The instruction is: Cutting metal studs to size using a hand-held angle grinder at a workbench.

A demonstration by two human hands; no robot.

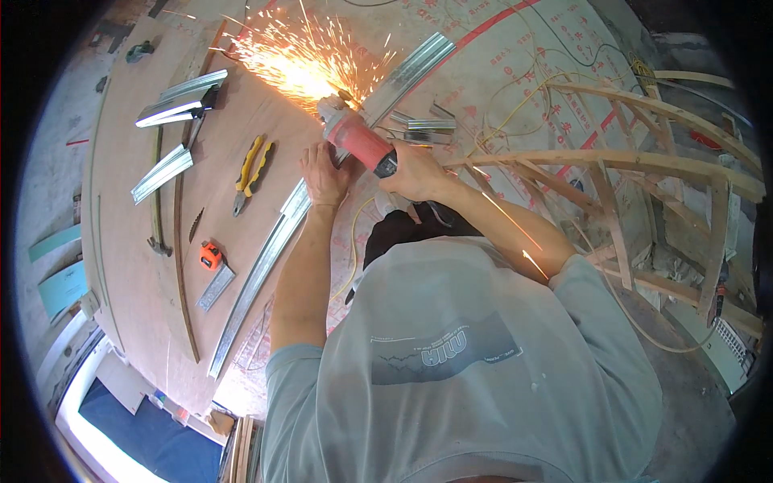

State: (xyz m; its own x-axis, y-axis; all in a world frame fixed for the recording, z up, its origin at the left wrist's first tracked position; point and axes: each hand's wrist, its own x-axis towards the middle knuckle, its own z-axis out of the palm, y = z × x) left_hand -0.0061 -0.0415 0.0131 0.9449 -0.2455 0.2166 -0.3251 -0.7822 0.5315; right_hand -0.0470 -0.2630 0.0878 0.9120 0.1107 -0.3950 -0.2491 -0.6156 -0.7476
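Note:
My right hand (415, 173) grips the rear of a red angle grinder (362, 141). A bright fan of sparks (302, 68) sprays from the grinder's front, up and to the left. The glare hides the disc and where it touches. My left hand (324, 179) is closed over a long silvery metal channel (258, 278), just left of the grinder. This channel runs slantwise from the lower left, under my hand, toward the upper right. Its far end shows beyond the grinder.
On the plywood board (221, 173) lie yellow-and-black pliers (252, 173), an orange tape measure (210, 255), a hammer (158, 233) and short metal channel pieces (163, 171). A curved wooden frame (612, 161) stands at right. A yellow cord (519, 109) trails across the floor.

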